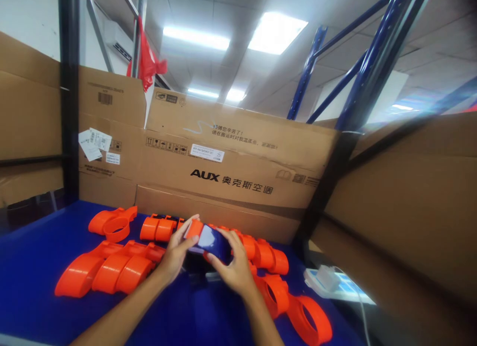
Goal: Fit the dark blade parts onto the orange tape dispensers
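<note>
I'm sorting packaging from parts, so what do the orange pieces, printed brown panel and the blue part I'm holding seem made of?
Orange pieces: probably moulded plastic, satiny, from even colour and soft highlights.
Brown panel: likely cardboard, matte, with creases and carton markings.
Held piece: its blue part looks glossy, perhaps plastic or film, given the pale reflection; blur leaves it open.

You hold an orange piece (194, 229) in your left hand (178, 249) and a glossy dark blue piece (215, 242) in your right hand (236, 266), the two pieces meeting, above the blue table (30, 251). Around you, orange ring-shaped parts (109, 272) lie toward the table's left edge, along its far edge and down its right side. A printed cardboard panel (231, 152) stands at the far edge; a white power strip (313, 279) sits by the right edge.
</note>
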`<state>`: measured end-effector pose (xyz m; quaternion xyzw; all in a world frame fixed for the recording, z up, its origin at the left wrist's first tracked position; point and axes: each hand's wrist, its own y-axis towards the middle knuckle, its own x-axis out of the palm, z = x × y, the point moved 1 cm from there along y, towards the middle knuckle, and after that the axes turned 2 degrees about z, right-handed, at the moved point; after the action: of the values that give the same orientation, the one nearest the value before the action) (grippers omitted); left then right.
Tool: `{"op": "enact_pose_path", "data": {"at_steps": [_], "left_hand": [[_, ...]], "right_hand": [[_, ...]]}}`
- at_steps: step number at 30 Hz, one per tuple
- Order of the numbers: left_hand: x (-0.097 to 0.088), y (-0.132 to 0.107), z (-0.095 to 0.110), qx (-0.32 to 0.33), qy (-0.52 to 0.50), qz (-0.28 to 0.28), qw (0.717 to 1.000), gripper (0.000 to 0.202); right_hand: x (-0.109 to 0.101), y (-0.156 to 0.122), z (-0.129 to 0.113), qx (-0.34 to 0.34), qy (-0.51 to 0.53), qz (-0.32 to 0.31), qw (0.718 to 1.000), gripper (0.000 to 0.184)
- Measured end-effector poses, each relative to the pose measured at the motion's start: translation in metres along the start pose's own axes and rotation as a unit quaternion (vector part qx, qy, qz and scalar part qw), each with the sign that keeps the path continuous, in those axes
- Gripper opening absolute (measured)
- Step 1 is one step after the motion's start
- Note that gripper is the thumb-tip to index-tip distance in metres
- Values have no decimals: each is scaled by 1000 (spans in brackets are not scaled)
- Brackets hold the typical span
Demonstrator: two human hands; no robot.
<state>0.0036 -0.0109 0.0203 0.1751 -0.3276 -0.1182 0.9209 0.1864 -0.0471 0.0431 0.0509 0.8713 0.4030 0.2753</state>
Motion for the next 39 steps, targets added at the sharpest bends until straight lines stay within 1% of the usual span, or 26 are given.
{"op": "enact_pose_path", "data": {"at_steps": [2,6,15,29,34,39], "left_hand": [[-1,1,-1,15,34,6,999,60],[-1,2,-2,21,59,-14,998,63],[-3,4,-4,51,79,6,996,57],[0,1,2,44,61,19,997,49],[0,2,-1,25,53,21,998,55],[1,1,-1,-6,55,11,998,65]], "right_hand": [[0,-2,0,-37,-61,6,997,63],[1,-4,4,-82,-107,21,991,66],[3,-6,9,-126,-153,47,979,69],[4,-7,6,-130,-170,49,976,69],[5,-6,4,-109,-159,49,980,71],[1,-5,-1,-71,-115,65,989,69]]}}
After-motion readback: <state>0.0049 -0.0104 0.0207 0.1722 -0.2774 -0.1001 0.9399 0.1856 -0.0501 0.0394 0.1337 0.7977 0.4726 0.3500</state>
